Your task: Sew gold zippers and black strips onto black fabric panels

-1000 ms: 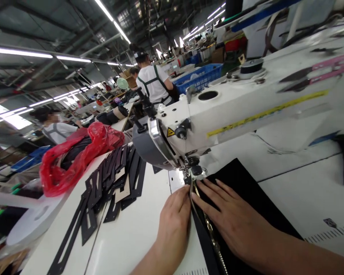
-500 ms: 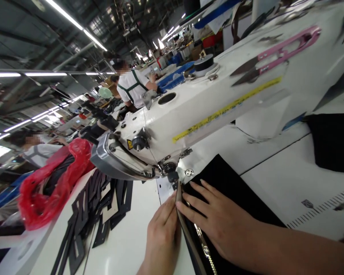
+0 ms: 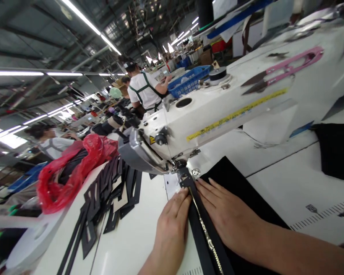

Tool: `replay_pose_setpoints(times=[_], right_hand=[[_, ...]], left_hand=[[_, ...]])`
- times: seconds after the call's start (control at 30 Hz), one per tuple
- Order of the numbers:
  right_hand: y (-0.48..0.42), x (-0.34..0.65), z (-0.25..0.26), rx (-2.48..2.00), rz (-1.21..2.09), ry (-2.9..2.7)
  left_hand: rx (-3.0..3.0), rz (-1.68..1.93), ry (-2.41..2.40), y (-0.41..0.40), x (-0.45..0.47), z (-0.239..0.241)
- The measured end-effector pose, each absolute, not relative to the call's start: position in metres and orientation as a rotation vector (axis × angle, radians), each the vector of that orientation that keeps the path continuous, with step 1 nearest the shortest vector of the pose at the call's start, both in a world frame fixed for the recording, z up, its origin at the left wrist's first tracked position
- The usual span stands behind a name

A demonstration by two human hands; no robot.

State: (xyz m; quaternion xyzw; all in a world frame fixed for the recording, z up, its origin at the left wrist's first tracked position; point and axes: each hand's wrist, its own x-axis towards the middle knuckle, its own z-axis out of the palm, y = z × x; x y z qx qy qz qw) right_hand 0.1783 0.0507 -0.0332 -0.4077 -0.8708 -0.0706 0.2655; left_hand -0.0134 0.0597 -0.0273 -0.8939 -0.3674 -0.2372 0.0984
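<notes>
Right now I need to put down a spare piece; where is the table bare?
Bare table between the two black cloths, and left of the left hand. Crowded by the black cutouts and red bag.

Operator's left hand and right hand are showing bare, no gloves or rings; both forearms are showing uncovered (sleeves lying outside the view, if any).
</notes>
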Motion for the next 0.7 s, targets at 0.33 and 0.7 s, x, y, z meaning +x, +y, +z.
replay_pose_setpoints(times=[0.33,0.7], right_hand=[[0.056,0.185,-0.022,-0.959,-0.492,-2.520],[0.075,0.186,-0.024,-0.918,-0.522,-2.556]], left_hand=[[-2.587,-0.866,-1.270,0.055,-0.005,-0.031],[-2.611,-0.879,-1.213,0.074,-0.006,-0.027]])
